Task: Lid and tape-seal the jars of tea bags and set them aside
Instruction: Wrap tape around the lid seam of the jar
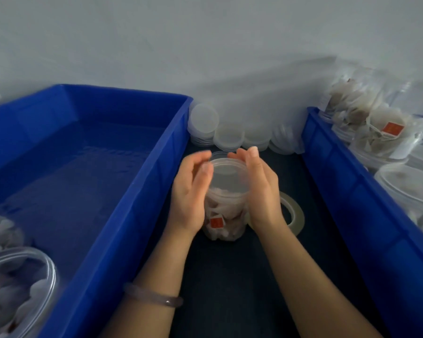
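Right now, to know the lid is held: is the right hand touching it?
Touching. The head view shows the right hand cupping the lid, fingers curled round its far rim, no gap.
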Demonstrator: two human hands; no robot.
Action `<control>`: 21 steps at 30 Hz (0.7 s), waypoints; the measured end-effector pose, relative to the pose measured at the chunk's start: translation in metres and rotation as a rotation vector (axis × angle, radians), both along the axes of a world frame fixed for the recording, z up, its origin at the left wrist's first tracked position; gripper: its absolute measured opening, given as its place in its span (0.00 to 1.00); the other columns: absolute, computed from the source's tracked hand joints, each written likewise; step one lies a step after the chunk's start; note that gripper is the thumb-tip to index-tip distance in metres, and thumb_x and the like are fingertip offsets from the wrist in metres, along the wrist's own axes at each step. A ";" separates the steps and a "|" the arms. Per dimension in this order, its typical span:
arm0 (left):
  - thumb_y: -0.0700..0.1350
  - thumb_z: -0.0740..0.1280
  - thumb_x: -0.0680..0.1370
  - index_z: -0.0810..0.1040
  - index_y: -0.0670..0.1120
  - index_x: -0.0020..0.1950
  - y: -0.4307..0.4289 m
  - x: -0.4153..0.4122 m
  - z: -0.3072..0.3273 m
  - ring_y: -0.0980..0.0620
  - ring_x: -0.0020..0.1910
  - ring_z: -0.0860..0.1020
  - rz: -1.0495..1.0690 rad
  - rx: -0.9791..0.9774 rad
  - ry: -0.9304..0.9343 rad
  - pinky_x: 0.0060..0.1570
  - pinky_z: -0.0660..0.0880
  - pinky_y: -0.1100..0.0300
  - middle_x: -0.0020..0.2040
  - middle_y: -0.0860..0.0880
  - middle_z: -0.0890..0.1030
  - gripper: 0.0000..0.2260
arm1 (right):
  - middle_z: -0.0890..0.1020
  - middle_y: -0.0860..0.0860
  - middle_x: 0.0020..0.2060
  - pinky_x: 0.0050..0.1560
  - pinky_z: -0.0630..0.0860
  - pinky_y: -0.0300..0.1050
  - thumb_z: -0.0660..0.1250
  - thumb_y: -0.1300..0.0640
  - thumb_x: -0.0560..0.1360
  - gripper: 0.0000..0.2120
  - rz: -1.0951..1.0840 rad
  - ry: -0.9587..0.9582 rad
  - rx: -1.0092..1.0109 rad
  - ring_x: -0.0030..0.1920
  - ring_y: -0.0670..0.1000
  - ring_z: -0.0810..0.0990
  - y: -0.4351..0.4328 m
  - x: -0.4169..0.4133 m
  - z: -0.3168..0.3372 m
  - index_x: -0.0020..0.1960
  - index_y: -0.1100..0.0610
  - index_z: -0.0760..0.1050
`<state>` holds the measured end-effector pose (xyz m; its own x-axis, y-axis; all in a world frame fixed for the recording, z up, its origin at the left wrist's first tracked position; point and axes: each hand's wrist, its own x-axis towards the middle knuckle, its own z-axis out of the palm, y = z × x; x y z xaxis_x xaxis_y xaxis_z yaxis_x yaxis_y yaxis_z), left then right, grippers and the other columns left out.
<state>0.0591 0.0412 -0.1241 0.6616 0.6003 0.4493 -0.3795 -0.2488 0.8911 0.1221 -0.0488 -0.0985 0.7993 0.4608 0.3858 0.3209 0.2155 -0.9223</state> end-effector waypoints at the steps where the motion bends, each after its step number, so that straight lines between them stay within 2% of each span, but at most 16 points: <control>1: 0.64 0.59 0.71 0.73 0.43 0.66 -0.002 0.002 0.006 0.59 0.59 0.77 0.022 -0.030 0.030 0.58 0.73 0.65 0.60 0.51 0.78 0.32 | 0.83 0.42 0.40 0.42 0.74 0.29 0.57 0.41 0.75 0.14 0.009 -0.011 0.019 0.42 0.37 0.80 0.001 -0.002 -0.001 0.38 0.33 0.79; 2: 0.65 0.59 0.71 0.74 0.43 0.67 -0.005 0.005 0.012 0.57 0.60 0.76 0.054 -0.062 0.066 0.59 0.73 0.62 0.61 0.50 0.79 0.33 | 0.83 0.41 0.39 0.41 0.74 0.28 0.57 0.43 0.76 0.15 -0.007 -0.013 0.036 0.41 0.37 0.80 0.001 -0.004 -0.003 0.38 0.36 0.80; 4: 0.61 0.60 0.75 0.78 0.41 0.61 -0.014 0.010 0.017 0.53 0.55 0.79 0.150 -0.087 0.087 0.54 0.76 0.59 0.54 0.49 0.81 0.27 | 0.83 0.41 0.36 0.37 0.72 0.27 0.57 0.50 0.79 0.16 -0.095 0.030 0.083 0.39 0.37 0.80 0.004 -0.007 -0.007 0.40 0.44 0.81; 5: 0.57 0.61 0.77 0.80 0.41 0.56 -0.017 0.012 0.017 0.54 0.50 0.80 0.190 -0.088 0.071 0.49 0.77 0.61 0.49 0.50 0.82 0.21 | 0.83 0.42 0.36 0.36 0.72 0.27 0.57 0.54 0.81 0.15 -0.138 0.063 0.090 0.39 0.37 0.80 0.005 -0.007 -0.010 0.44 0.47 0.81; 7: 0.50 0.63 0.79 0.80 0.47 0.49 -0.019 0.013 0.016 0.59 0.44 0.80 0.242 -0.108 0.044 0.42 0.75 0.67 0.43 0.53 0.81 0.09 | 0.82 0.44 0.38 0.36 0.71 0.26 0.56 0.62 0.80 0.15 -0.202 0.104 0.066 0.40 0.36 0.79 0.006 -0.003 -0.013 0.47 0.53 0.80; 10: 0.48 0.63 0.76 0.78 0.52 0.44 -0.016 0.013 0.017 0.61 0.42 0.79 0.223 -0.117 0.028 0.42 0.75 0.68 0.42 0.53 0.81 0.05 | 0.82 0.45 0.42 0.36 0.71 0.25 0.55 0.65 0.79 0.15 -0.206 0.108 0.057 0.41 0.34 0.78 0.006 -0.003 -0.012 0.48 0.54 0.80; 13: 0.53 0.62 0.73 0.78 0.51 0.47 -0.014 0.012 0.018 0.58 0.48 0.79 0.143 -0.117 0.064 0.47 0.76 0.64 0.47 0.52 0.81 0.09 | 0.82 0.43 0.44 0.39 0.72 0.26 0.57 0.61 0.80 0.12 -0.134 0.115 -0.001 0.43 0.34 0.79 0.004 -0.001 -0.013 0.54 0.55 0.79; 16: 0.55 0.63 0.78 0.76 0.50 0.60 -0.015 0.009 0.016 0.62 0.55 0.76 0.184 -0.082 0.093 0.48 0.72 0.74 0.55 0.56 0.78 0.14 | 0.81 0.41 0.54 0.56 0.74 0.32 0.59 0.51 0.81 0.15 -0.025 0.144 -0.046 0.54 0.35 0.78 -0.003 0.002 -0.009 0.64 0.52 0.77; 17: 0.53 0.62 0.80 0.76 0.51 0.58 -0.016 0.008 0.016 0.65 0.54 0.76 0.196 -0.094 0.071 0.47 0.71 0.76 0.53 0.57 0.79 0.11 | 0.82 0.38 0.51 0.55 0.74 0.31 0.59 0.49 0.80 0.14 0.003 0.140 -0.026 0.52 0.34 0.78 -0.005 0.002 -0.008 0.61 0.48 0.78; 18: 0.51 0.60 0.81 0.77 0.53 0.55 -0.019 0.008 0.016 0.66 0.51 0.77 0.181 -0.113 0.042 0.45 0.71 0.76 0.49 0.59 0.80 0.08 | 0.82 0.36 0.45 0.48 0.75 0.29 0.59 0.48 0.79 0.13 0.024 0.130 0.001 0.47 0.33 0.78 -0.006 -0.001 -0.005 0.54 0.44 0.81; 20: 0.51 0.58 0.81 0.78 0.55 0.50 -0.023 0.008 0.016 0.64 0.47 0.79 0.153 -0.117 0.021 0.44 0.73 0.72 0.44 0.59 0.82 0.09 | 0.81 0.36 0.36 0.38 0.73 0.27 0.58 0.48 0.79 0.14 -0.039 0.086 0.022 0.39 0.34 0.79 -0.005 -0.005 -0.005 0.41 0.43 0.81; 21: 0.51 0.57 0.82 0.79 0.54 0.50 -0.024 0.010 0.017 0.63 0.46 0.80 0.164 -0.095 0.025 0.44 0.74 0.70 0.43 0.57 0.82 0.11 | 0.81 0.38 0.35 0.37 0.73 0.28 0.58 0.50 0.80 0.14 -0.108 0.072 0.027 0.38 0.35 0.78 -0.004 -0.006 -0.008 0.40 0.45 0.80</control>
